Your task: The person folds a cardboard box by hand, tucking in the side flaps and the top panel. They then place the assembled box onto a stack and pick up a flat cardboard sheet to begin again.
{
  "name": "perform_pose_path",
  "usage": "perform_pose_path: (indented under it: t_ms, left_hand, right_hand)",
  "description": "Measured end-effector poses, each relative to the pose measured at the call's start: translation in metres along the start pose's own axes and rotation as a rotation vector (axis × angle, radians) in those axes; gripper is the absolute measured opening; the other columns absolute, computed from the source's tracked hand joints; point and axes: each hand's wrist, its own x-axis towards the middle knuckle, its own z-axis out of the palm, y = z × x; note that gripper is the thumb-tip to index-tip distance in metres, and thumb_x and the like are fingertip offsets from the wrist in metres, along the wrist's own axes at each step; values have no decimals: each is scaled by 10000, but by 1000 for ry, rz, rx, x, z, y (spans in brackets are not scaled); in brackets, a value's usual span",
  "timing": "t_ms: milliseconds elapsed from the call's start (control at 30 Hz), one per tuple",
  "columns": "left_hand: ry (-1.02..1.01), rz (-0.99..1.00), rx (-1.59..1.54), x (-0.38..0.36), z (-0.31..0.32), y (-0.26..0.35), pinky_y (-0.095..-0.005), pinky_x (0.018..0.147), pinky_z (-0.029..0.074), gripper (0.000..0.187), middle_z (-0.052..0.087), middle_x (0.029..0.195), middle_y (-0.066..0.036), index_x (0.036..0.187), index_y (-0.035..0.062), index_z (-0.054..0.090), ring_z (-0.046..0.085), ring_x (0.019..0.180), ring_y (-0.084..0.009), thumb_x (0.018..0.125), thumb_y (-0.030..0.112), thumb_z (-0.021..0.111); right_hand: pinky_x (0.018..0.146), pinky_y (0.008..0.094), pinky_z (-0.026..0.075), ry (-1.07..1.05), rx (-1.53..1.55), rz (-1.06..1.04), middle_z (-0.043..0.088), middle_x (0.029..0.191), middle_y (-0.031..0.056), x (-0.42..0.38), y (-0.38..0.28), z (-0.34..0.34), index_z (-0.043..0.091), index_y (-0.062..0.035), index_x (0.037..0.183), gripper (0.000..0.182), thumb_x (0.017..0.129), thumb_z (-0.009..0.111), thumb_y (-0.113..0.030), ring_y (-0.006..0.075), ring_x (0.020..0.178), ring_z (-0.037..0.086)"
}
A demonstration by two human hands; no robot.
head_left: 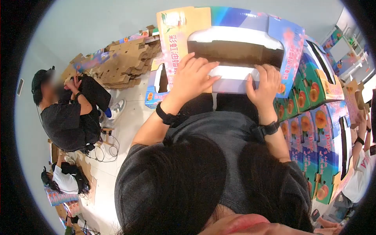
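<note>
In front of me stands a colourful printed cardboard box (288, 58), yellow, blue and pink with peach-blossom print. Its top has a wide cut-out window with white edges, and the brown inside shows through. My left hand (196, 74) lies on the near left part of the box, fingers spread, with thumb and fingertips at the white flap (233, 72) along the window's near edge. At the right end of that flap my right hand (266, 84) rests, its fingers slightly bent over the edge and its thumb apart. Dark wristbands sit on both wrists.
Stacked printed boxes (321, 149) stand close on my right. Flattened cardboard (121, 66) is piled at the back left, near a smaller printed box (154, 98). A seated person (66, 113) works at the left, others sit beyond, and another person's arm (358, 145) shows far right.
</note>
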Motion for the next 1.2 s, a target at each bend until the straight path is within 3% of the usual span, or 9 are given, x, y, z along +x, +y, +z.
perform_pose_path:
  t_ms: [467, 600, 633, 733, 867, 900, 1000, 1067, 1200]
  left_hand:
    - [104, -23, 33, -14, 1, 21, -414, 1104, 356, 338, 628, 961, -18, 1126, 185, 736, 621, 965, -189, 831, 344, 784]
    - [98, 11, -223, -7, -13, 37, -536, 1162, 313, 427, 680, 1230, -63, 1236, 150, 655, 619, 1230, -274, 831, 173, 789]
    - [119, 57, -358, -7, -15, 41, -590, 1164, 293, 503, 651, 1350, -70, 1292, 131, 581, 575, 1322, -312, 826, 101, 770]
    - [7, -168, -999, -4, -27, 66, -482, 1130, 386, 551, 661, 1260, -162, 1348, 67, 470, 602, 1272, -315, 874, 86, 750]
    - [-440, -573, -1852, 0, -35, 66, -438, 1130, 411, 514, 624, 1296, -208, 1383, 48, 428, 586, 1282, -319, 1054, 438, 490]
    - [-502, -684, -1884, 1, -36, 69, -438, 1156, 385, 631, 576, 1374, -240, 1431, 59, 410, 532, 1343, -336, 1071, 567, 311]
    - [-404, -977, -2081, 13, -51, 76, -448, 1185, 342, 630, 491, 1467, -278, 1482, 72, 382, 460, 1407, -352, 1074, 549, 330]
    - [-307, -1000, -2281, 16, -46, 66, -470, 1216, 293, 677, 346, 1565, -315, 1528, 48, 324, 346, 1481, -379, 1064, 539, 371]
    - [-8, -1022, -2439, 21, -35, 64, -506, 1250, 238, 756, 331, 1587, -269, 1502, -21, 350, 321, 1486, -391, 1001, 514, 532]
  right_hand:
    - [848, 420, 390, 5, 53, -32, 626, 970, 78, -1, -3, -20, 685, -86, 1030, 322, 792, 769, -285, 282, 931, 575]
    - [853, 393, 388, 37, 4, -30, 635, 943, 18, -20, 3, -14, 717, -141, 977, 330, 743, 840, -338, 240, 921, 587]
    - [853, 389, 387, 46, -5, -39, 635, 945, 9, -26, 2, -14, 721, -150, 968, 333, 733, 849, -347, 232, 924, 588]
    - [861, 383, 383, 53, -27, -70, 633, 946, -1, -36, 4, -12, 722, -166, 965, 336, 730, 849, -371, 224, 928, 592]
    - [867, 389, 382, 27, -12, -76, 630, 960, 3, -39, 5, -15, 711, -175, 966, 333, 737, 845, -376, 229, 926, 592]
    - [868, 390, 381, 21, -1, -71, 629, 965, 5, -39, 5, -16, 707, -176, 965, 332, 738, 845, -376, 231, 926, 591]
    - [866, 390, 381, 55, -8, -60, 623, 974, 12, -39, 5, -15, 697, -180, 956, 333, 733, 853, -373, 232, 926, 589]
    - [863, 386, 379, 66, 20, -51, 617, 970, 22, -36, 3, -18, 696, -178, 927, 290, 733, 850, -328, 236, 925, 584]
    - [853, 387, 391, 73, 62, -59, 616, 971, 31, -30, 0, -28, 696, -163, 894, 240, 729, 839, -263, 248, 925, 584]
